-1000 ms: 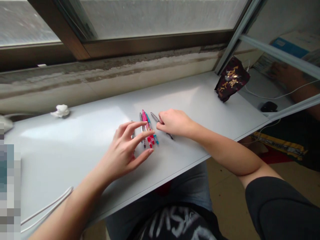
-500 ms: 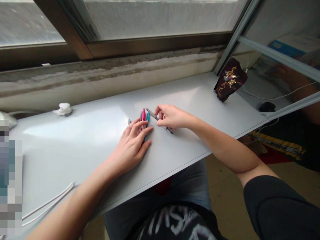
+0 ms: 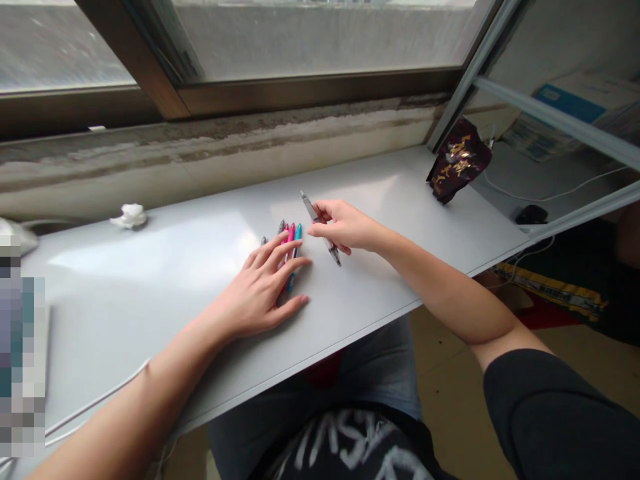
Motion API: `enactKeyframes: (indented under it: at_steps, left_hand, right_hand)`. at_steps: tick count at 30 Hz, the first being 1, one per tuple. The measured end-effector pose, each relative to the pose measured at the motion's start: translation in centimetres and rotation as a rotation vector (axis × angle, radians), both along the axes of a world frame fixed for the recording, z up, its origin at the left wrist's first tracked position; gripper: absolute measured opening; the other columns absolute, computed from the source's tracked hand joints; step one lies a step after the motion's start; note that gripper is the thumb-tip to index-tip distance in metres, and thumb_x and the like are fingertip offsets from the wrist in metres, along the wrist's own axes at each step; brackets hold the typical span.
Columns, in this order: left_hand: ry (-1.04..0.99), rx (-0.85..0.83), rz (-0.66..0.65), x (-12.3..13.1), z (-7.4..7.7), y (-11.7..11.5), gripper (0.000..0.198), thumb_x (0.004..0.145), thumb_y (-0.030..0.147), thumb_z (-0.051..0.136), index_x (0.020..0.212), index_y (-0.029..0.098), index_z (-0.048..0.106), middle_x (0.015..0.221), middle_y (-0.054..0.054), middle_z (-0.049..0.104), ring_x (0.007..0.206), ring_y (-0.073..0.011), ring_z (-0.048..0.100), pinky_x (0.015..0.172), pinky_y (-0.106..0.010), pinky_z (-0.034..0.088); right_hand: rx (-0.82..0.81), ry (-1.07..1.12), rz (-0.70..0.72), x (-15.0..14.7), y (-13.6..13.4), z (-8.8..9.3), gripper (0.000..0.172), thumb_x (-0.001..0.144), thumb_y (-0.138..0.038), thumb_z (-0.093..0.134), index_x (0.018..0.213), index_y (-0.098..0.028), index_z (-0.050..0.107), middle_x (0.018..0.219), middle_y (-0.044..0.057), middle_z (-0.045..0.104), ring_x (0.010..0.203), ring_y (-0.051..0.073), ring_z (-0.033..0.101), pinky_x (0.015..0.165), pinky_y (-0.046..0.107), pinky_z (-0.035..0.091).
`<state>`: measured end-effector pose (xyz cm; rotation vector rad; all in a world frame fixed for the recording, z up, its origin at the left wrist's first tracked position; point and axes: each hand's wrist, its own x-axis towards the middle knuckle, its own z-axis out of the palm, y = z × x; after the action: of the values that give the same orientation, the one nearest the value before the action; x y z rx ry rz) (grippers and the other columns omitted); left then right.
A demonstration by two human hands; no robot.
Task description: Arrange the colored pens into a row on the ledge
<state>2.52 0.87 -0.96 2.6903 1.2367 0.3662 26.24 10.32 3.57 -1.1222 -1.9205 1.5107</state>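
The right hand [image 3: 345, 227] pinches a slim grey pen [image 3: 311, 212] at mid-barrel between its fingers, a secure hold on the smooth barrel. The left hand [image 3: 263, 290] lies spread across a cluster of glossy pink and teal plastic pens [image 3: 294, 243] on the pale, smooth worktop [image 3: 150, 293].

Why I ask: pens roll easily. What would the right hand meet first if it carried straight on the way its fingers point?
The right hand, holding a grey pen, would probably meet the teal pen first, just past its fingertips, though depth is hard to judge from here.
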Motion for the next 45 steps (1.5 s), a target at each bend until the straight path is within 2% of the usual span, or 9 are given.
enactKeyframes:
  at_steps: [2, 5, 10, 15, 22, 30, 34, 39, 45]
  left_hand:
    - [-0.008, -0.026, -0.045, 0.2, -0.1, 0.1, 0.043, 0.103, 0.050, 0.058, 0.135, 0.022, 0.059, 0.176, -0.016, 0.039, 0.166, -0.0388, 0.030, 0.134, -0.064, 0.026]
    - [-0.025, -0.049, -0.048, 0.6, -0.1, 0.2, 0.028, 0.105, 0.045, 0.053, 0.121, 0.022, 0.058, 0.173, -0.016, 0.045, 0.162, -0.0337, 0.040, 0.135, -0.062, 0.025]
    - [0.030, 0.032, 0.046, 0.9, -0.4, 0.0, 0.025, 0.108, 0.043, 0.046, 0.115, 0.021, 0.056, 0.164, -0.021, 0.052, 0.155, -0.0391, 0.046, 0.125, -0.065, 0.036]
    - [0.066, 0.117, 0.128, 1.5, -0.9, -0.7, 0.019, 0.105, 0.032, 0.044, 0.115, 0.020, 0.055, 0.156, -0.022, 0.055, 0.151, -0.0412, 0.047, 0.118, -0.062, 0.043]
    - [0.045, 0.144, 0.293, 2.5, -1.5, -2.0, 0.016, 0.106, 0.033, 0.045, 0.111, 0.021, 0.052, 0.149, -0.022, 0.052, 0.147, -0.0441, 0.045, 0.115, -0.064, 0.046]
    - [-0.107, 0.108, 0.286, 1.0, -0.5, -1.3, 0.037, 0.109, 0.048, 0.045, 0.133, 0.021, 0.053, 0.150, -0.022, 0.049, 0.146, -0.0438, 0.042, 0.118, -0.069, 0.041]
    - [-0.053, 0.121, 0.293, -0.7, -0.2, -0.2, 0.045, 0.110, 0.053, 0.043, 0.137, 0.020, 0.056, 0.155, -0.024, 0.046, 0.145, -0.0462, 0.042, 0.116, -0.069, 0.043]
    - [-0.056, 0.185, 0.435, -1.7, -0.3, 0.4, 0.050, 0.109, 0.054, 0.045, 0.141, 0.018, 0.056, 0.148, -0.025, 0.051, 0.136, -0.0468, 0.050, 0.114, -0.070, 0.044]
    - [-0.253, 0.136, 0.466, -1.2, -0.2, -0.1, 0.033, 0.110, 0.044, 0.049, 0.134, 0.023, 0.058, 0.136, -0.017, 0.056, 0.132, -0.0373, 0.057, 0.114, -0.063, 0.051]
  right_hand:
    - [-0.038, 0.030, 0.017, 0.0, 0.0, -0.1, 0.027, 0.096, -0.018, 0.071, 0.080, -0.022, 0.050, 0.047, -0.010, 0.051, 0.030, 0.008, 0.045, 0.029, 0.018, 0.032]
    - [-0.086, 0.061, 0.040, -0.2, 0.0, -0.3, 0.034, 0.101, -0.033, 0.074, 0.076, -0.021, 0.053, 0.040, -0.009, 0.050, 0.029, 0.010, 0.046, 0.028, 0.018, 0.034]
    - [-0.146, 0.135, -0.051, -0.7, 0.2, -0.6, 0.050, 0.110, -0.045, 0.058, 0.067, -0.023, 0.046, 0.038, -0.006, 0.049, 0.027, 0.010, 0.047, 0.025, 0.018, 0.034]
    - [-0.193, 0.206, -0.108, -0.9, 0.5, -0.8, 0.048, 0.113, -0.042, 0.053, 0.070, -0.022, 0.049, 0.041, -0.006, 0.051, 0.031, 0.011, 0.055, 0.026, 0.017, 0.036]
    - [-0.120, 0.332, -0.125, -0.7, 0.7, -1.1, 0.040, 0.100, -0.039, 0.076, 0.075, -0.022, 0.051, 0.044, -0.009, 0.051, 0.036, 0.010, 0.056, 0.031, 0.016, 0.042]
    - [-0.090, 0.287, -0.104, -0.6, 0.8, -1.2, 0.042, 0.098, -0.039, 0.079, 0.072, -0.021, 0.051, 0.044, -0.008, 0.052, 0.037, 0.007, 0.050, 0.036, 0.015, 0.040]
    - [-0.076, 0.225, -0.110, -0.5, 1.0, -1.1, 0.041, 0.103, -0.030, 0.073, 0.070, -0.020, 0.050, 0.046, -0.008, 0.052, 0.038, 0.005, 0.050, 0.040, 0.014, 0.042]
    - [-0.184, 0.118, -0.076, -0.5, 1.0, -1.4, 0.039, 0.103, -0.025, 0.072, 0.070, -0.017, 0.054, 0.054, -0.007, 0.053, 0.046, 0.006, 0.056, 0.049, 0.014, 0.051]
    - [-0.384, 0.252, 0.021, -1.0, -0.1, -1.4, 0.043, 0.098, -0.041, 0.079, 0.072, -0.018, 0.055, 0.059, -0.006, 0.055, 0.054, 0.008, 0.058, 0.060, 0.020, 0.059]
